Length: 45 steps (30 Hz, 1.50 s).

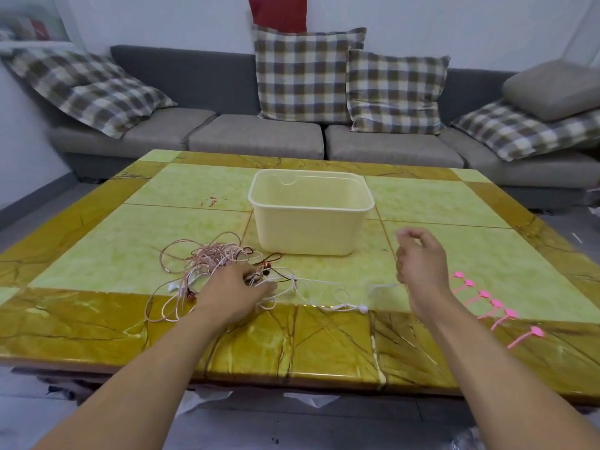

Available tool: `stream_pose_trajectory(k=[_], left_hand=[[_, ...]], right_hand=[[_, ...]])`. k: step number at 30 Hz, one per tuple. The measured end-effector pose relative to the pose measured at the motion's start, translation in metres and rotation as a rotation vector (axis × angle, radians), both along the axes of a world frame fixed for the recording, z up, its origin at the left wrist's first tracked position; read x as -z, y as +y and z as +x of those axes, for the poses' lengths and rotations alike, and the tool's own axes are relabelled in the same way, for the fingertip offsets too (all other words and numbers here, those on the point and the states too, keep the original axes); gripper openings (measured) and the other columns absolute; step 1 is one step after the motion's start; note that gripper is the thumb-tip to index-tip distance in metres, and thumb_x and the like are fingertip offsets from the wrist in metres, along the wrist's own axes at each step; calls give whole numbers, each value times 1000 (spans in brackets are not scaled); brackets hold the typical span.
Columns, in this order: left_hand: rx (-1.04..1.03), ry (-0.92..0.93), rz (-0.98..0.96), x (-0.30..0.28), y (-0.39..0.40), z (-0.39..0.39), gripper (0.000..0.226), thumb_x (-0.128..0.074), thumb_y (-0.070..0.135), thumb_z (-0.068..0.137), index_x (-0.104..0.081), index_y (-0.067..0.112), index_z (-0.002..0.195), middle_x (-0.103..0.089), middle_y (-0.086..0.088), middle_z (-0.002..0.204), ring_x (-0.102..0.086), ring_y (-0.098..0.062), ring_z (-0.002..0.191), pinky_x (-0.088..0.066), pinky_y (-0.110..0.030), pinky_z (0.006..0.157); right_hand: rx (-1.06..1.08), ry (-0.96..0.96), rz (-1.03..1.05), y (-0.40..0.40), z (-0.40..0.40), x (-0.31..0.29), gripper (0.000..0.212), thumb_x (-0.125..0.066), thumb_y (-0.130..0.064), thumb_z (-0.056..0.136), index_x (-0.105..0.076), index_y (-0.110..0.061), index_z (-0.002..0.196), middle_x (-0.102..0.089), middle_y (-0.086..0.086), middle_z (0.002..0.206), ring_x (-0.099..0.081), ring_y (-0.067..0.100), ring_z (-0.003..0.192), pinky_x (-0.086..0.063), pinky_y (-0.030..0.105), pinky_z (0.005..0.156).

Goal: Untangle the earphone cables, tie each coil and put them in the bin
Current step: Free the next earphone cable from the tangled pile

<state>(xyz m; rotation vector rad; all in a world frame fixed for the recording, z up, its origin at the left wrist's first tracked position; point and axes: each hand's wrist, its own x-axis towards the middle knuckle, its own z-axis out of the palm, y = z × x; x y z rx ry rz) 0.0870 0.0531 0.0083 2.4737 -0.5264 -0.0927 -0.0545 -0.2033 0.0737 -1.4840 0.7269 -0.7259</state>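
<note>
A tangle of pink, white and dark earphone cables (207,258) lies on the green and yellow table, left of centre. My left hand (233,290) rests on the tangle's near right side with its fingers spread over the cables. A white cable (328,282) runs from the tangle to the right, up to my right hand (420,261). That hand is raised, fingers curled, and pinches the white cable's end. A white earbud (363,308) lies near the table's front band. The cream plastic bin (311,211) stands behind, with nothing visible inside.
Several pink cable ties (487,298) lie in a row at the right of my right hand. The table (130,222) has a front edge close to me. A grey sofa (259,134) with checked cushions stands behind the table.
</note>
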Motion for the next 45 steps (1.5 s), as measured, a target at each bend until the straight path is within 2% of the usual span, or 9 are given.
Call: stream_pose_trajectory(k=[5, 8, 10, 14, 19, 22, 26, 35, 45], left_hand=[[28, -24, -59, 0, 1, -8, 33, -68, 59, 86, -72, 26, 89, -68, 7, 77, -63, -14, 77, -54, -34, 73], [27, -26, -68, -1, -3, -10, 35, -66, 62, 85, -67, 28, 77, -60, 8, 64, -59, -13, 69, -44, -30, 61], [26, -20, -85, -1, -6, -12, 42, -66, 63, 85, -65, 22, 72, -56, 5, 57, -56, -14, 62, -37, -30, 55], [125, 102, -234, -5, -9, -19, 50, -70, 62, 84, -63, 13, 73, -62, 2, 60, -54, -13, 57, -40, -32, 59], [150, 225, -300, -10, -1, -20, 83, -48, 84, 81, -66, 3, 89, -72, -3, 82, -66, -14, 78, -48, -35, 76], [92, 177, -247, -4, 5, -11, 62, -45, 62, 99, -62, 4, 85, -68, -9, 81, -63, -28, 82, -48, -38, 76], [46, 99, -224, -2, 7, -8, 34, -58, 50, 97, -63, 20, 82, -69, 6, 81, -64, -15, 80, -42, -29, 64], [-10, 8, -153, 1, 10, -7, 25, -71, 40, 90, -60, 20, 82, -64, 4, 78, -60, -15, 75, -45, -29, 63], [-280, -33, -221, 0, 18, 3, 22, -59, 21, 97, -51, 12, 77, -60, -4, 71, -55, -24, 70, -37, -36, 62]], right_hand=[[-369, 477, -539, 18, -1, 15, 13, -70, -48, 88, -71, -35, 86, -69, -9, 91, -64, 13, 86, -48, 34, 77], [-423, 705, -927, 32, 4, 24, 31, -71, -57, 84, -71, -43, 111, -59, -15, 129, -45, 14, 129, -34, 36, 109], [-421, 647, -1039, 45, 9, 20, 46, -68, -60, 84, -65, -41, 127, -54, -15, 141, -34, 14, 138, -22, 36, 116], [-575, 702, -985, 70, 17, 22, 40, -62, -55, 92, -63, -38, 128, -71, -14, 117, -58, 16, 117, -39, 33, 101], [-546, 524, -670, 56, 22, 21, 18, -71, -43, 91, -78, -32, 79, -75, -15, 76, -69, 11, 71, -53, 30, 65], [-503, 375, -510, 42, 20, 16, 14, -77, -36, 88, -76, -28, 77, -76, -12, 80, -69, 3, 78, -50, 23, 70], [-501, 289, -266, 37, 15, 22, 8, -77, -25, 90, -75, -18, 88, -78, -2, 90, -73, 15, 89, -57, 37, 89], [-323, 32, 129, 37, 11, 8, 7, -63, -9, 98, -64, -11, 91, -77, 12, 91, -75, 25, 84, -57, 39, 84], [-74, -295, 469, 22, 17, 1, 6, -52, -9, 102, -56, -13, 101, -77, 7, 107, -73, 27, 105, -57, 39, 91]])
